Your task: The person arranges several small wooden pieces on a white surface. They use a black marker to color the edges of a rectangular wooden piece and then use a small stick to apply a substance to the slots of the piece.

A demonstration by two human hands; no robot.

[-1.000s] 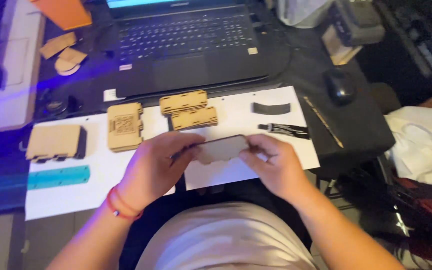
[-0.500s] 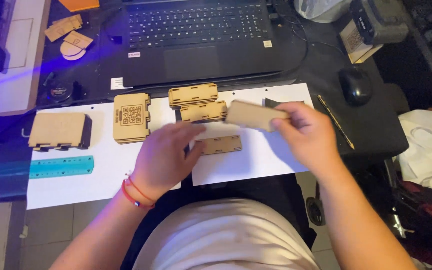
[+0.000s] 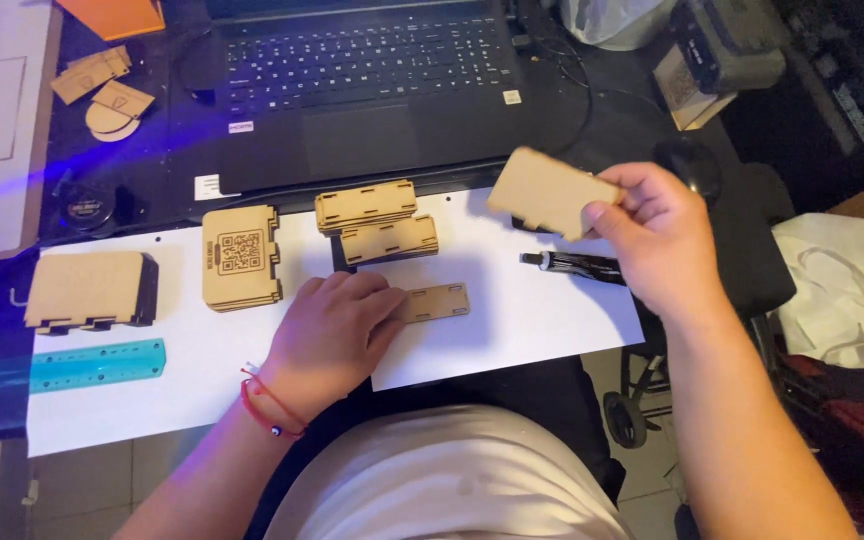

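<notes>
Leftmost, a teal ruler lies on white paper below a wooden box. Next, my left hand rests flat, fingertips pressing a slotted strip onto the paper. Further right, my right hand pinches a wooden panel, raised above a black pen.

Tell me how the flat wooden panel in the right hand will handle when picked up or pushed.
The wooden panel probably stays stiff: it juts flat from the right hand without drooping. It seems light, pinched at one edge only. Flat, it should slide rather than roll; its notched edge might chip.
</notes>
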